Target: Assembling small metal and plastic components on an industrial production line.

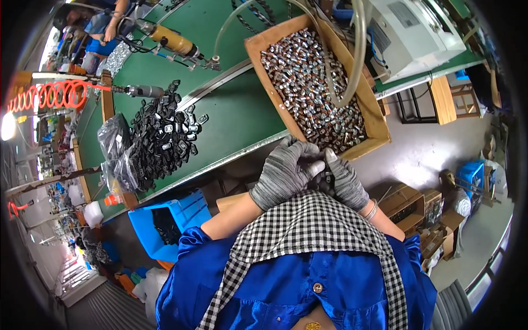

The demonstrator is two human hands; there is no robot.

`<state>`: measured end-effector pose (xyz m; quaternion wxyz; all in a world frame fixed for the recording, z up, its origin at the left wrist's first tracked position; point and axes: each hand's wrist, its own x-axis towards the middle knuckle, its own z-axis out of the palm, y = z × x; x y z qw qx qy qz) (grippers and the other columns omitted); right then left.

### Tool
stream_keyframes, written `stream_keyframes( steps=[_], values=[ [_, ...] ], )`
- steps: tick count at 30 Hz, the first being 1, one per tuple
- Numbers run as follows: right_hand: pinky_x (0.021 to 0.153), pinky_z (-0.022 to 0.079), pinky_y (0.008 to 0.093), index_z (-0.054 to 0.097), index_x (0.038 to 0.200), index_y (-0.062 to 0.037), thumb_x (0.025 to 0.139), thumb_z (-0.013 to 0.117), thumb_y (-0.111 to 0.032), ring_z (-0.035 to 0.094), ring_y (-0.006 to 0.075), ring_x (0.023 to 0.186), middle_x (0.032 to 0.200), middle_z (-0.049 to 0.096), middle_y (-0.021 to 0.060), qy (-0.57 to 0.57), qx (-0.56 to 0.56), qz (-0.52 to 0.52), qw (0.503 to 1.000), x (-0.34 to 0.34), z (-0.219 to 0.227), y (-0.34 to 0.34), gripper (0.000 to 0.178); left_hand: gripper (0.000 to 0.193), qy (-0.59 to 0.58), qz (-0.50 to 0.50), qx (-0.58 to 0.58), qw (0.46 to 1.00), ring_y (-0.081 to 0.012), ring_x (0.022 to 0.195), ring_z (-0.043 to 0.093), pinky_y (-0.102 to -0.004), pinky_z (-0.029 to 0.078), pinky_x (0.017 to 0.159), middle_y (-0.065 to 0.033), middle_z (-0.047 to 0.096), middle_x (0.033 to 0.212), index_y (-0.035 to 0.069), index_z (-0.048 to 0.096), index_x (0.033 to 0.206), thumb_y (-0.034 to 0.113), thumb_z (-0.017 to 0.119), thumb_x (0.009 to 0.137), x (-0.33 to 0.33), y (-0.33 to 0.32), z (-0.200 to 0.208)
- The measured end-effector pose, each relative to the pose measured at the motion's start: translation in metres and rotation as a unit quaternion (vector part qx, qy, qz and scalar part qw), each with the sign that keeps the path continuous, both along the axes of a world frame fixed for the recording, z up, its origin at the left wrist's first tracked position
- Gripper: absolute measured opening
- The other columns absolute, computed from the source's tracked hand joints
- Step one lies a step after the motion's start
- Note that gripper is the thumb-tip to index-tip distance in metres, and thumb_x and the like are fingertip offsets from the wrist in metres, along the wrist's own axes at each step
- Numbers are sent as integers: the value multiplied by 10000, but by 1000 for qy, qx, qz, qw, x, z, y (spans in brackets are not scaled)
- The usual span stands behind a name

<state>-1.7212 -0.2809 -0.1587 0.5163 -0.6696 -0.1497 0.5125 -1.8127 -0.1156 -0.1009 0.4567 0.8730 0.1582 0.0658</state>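
My left hand (284,174) and my right hand (347,182), both in grey knitted gloves, are close together in front of my apron. Their fingers are curled toward each other in a pinch. Something small and dark lies between or below them, too small and too hidden to name. Just beyond my fingertips stands a shallow box (377,130) with tan walls. It is filled with many small shiny metal cylindrical parts (311,82), some with copper-coloured bands.
A pile of small black parts (165,132) lies on the green table (231,121), beside clear plastic bags (116,148). A powered driver (144,91) hangs above it. A clear hose (360,55) arches over the box. Blue crate (190,210) at lower left; cartons (404,204) at right. Another person's arm (114,22) shows far left.
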Motion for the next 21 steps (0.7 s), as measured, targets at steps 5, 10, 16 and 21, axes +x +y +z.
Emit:
stream_keyframes(
  steps=[5, 10, 16, 21],
  values=[
    [655, 481, 294, 615, 1064, -42, 1035, 325, -332, 573, 171, 651, 746, 615, 78, -59, 4, 87, 994, -8, 15, 11, 412, 297, -12, 22, 53, 998, -269, 817, 598, -349, 508, 723, -109, 572, 928, 74, 683, 1015, 181, 750, 746, -19, 9, -3],
    [570, 440, 236, 631, 1022, -59, 1030, 343, -357, 538, 102, 593, 683, 596, 16, 53, 28, 15, 998, -20, 38, 36, 414, 339, -39, 1, 101, 994, -264, 859, 582, -363, 495, 745, -102, 567, 939, 83, 685, 1039, 186, 751, 722, -31, 19, -3],
    [448, 339, 160, 644, 929, -90, 1022, 351, -407, 431, 17, 484, 649, 576, -30, 172, 44, -13, 984, -31, 62, 59, 442, 320, -82, 4, 116, 990, -274, 861, 577, -380, 492, 750, -96, 575, 927, 76, 702, 975, 207, 766, 690, -44, 32, -9],
    [424, 338, 157, 642, 936, -83, 1006, 361, -460, 420, 26, 460, 633, 568, -22, 163, 28, -13, 986, -45, 44, 69, 476, 307, -107, -3, 126, 986, -277, 862, 578, -380, 493, 753, -95, 581, 923, 72, 710, 937, 218, 775, 675, -53, 46, -8]
  ],
)
